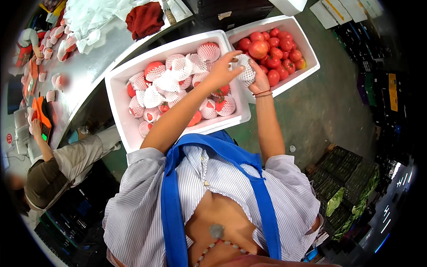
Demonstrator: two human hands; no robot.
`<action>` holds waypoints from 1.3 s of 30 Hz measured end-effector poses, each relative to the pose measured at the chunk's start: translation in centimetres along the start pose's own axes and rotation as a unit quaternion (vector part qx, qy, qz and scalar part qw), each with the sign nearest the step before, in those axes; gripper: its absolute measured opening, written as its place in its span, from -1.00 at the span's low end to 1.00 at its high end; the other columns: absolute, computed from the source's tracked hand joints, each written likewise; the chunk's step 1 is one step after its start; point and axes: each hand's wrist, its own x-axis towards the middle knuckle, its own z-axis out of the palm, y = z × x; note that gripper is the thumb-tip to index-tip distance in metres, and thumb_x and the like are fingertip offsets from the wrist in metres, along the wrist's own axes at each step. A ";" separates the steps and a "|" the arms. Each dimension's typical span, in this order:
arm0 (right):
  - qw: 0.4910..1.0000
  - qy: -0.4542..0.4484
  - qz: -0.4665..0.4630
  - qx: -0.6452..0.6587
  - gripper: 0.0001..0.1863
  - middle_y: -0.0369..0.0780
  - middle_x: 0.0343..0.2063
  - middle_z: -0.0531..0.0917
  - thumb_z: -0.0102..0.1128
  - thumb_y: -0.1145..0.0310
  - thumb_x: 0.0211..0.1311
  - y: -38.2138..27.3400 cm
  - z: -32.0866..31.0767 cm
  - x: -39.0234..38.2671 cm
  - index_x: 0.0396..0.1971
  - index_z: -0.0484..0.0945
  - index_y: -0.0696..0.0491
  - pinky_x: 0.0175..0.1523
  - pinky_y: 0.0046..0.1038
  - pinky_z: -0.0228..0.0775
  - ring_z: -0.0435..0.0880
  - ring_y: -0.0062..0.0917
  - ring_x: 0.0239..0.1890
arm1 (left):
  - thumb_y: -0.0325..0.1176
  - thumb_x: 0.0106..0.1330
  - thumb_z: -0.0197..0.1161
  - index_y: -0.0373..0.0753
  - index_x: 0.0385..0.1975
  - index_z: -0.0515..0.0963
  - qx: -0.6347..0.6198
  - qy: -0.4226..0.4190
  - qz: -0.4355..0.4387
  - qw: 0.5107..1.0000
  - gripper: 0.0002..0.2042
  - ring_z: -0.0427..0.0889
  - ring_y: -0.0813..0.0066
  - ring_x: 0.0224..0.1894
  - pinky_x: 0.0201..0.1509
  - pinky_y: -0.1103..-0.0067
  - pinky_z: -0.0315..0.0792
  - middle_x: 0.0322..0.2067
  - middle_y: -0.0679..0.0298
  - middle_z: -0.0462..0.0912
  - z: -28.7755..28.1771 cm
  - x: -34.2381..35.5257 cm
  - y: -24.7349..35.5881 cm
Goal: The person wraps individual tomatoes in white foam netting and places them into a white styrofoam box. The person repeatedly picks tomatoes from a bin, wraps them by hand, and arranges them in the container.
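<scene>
A white foam net sleeve [246, 71] is between my two hands, over the spot where two white foam boxes meet. My right hand [260, 82] is closed round its right side. My left hand [223, 71] is at its left with thumb and finger apart, the thumb at the net's edge. Whether a tomato is inside the net cannot be made out. Below my left forearm is the left foam box [119, 107], holding many tomatoes in net sleeves and some loose white nets [181, 69]. Bare red tomatoes [259, 49] fill the right foam box [312, 66].
At the upper left runs a metal table [95, 62] with a heap of white nets [95, 18], a dark red cloth [144, 20] and netted fruit. A co-worker [49, 178] stands at its lower end by an orange scale [42, 111]. Dark crates [342, 169] are stacked at the right.
</scene>
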 end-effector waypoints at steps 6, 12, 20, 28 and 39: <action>0.982 0.053 -0.098 -0.155 -0.58 -0.14 -0.09 0.44 -0.09 0.60 0.10 -0.8 -0.2 -2.8 0.03 0.25 0.22 0.04 -0.48 0.31 0.44 -0.48 -0.05 | -0.25 0.03 0.15 -0.28 -0.10 0.39 0.181 -0.149 -0.286 0.929 -0.59 0.50 0.27 -0.16 -0.13 0.50 0.40 -0.17 0.05 0.47 -2.4 -7.4 -5.4; 0.920 0.040 -0.153 -0.359 -0.59 -0.25 -0.11 0.45 -0.04 0.59 0.07 0.6 1.1 -3.2 0.00 0.31 0.19 -0.07 -0.63 0.30 0.43 -0.65 -0.13 | 0.02 -0.13 0.23 -0.20 0.06 0.22 0.399 -0.162 -0.197 0.881 -0.28 0.39 0.11 -0.08 -0.11 0.33 0.36 -0.04 -0.03 0.34 5.2 -10.7 -6.2; 0.828 0.026 -0.196 -0.525 -0.65 -0.17 -0.22 0.53 -0.05 0.57 -0.02 1.0 1.5 -4.1 -0.15 0.44 0.18 -0.06 -0.55 0.30 0.49 -0.51 -0.15 | 0.09 -0.14 0.21 -0.25 0.02 0.22 0.332 -0.174 -0.264 0.889 -0.26 0.39 0.15 -0.02 -0.07 0.24 0.33 -0.01 0.03 0.34 5.4 -9.1 -7.1; 0.711 -0.145 -0.132 -0.676 -0.69 -0.12 -0.30 0.46 0.04 0.47 0.01 2.3 2.8 -5.7 -0.16 0.46 0.12 -0.06 -0.49 0.27 0.44 -0.34 -0.18 | -0.23 0.06 0.17 -0.20 0.07 0.16 -0.441 -0.040 -0.320 0.837 -0.44 0.38 0.29 0.02 0.02 0.29 0.35 -0.05 0.19 0.38 -6.1 -12.6 -3.8; 0.748 -0.275 -0.042 -0.603 -0.76 -0.23 -0.42 0.52 0.12 0.29 0.04 6.9 6.9 -3.0 -0.37 0.46 0.16 -0.19 -0.54 0.29 0.46 -0.59 -0.34 | 0.15 0.16 -0.08 -0.21 0.15 0.08 -0.519 0.028 -0.323 0.791 -0.33 0.35 0.16 0.07 0.02 0.21 0.36 0.06 0.06 0.28 -8.5 -15.6 -2.1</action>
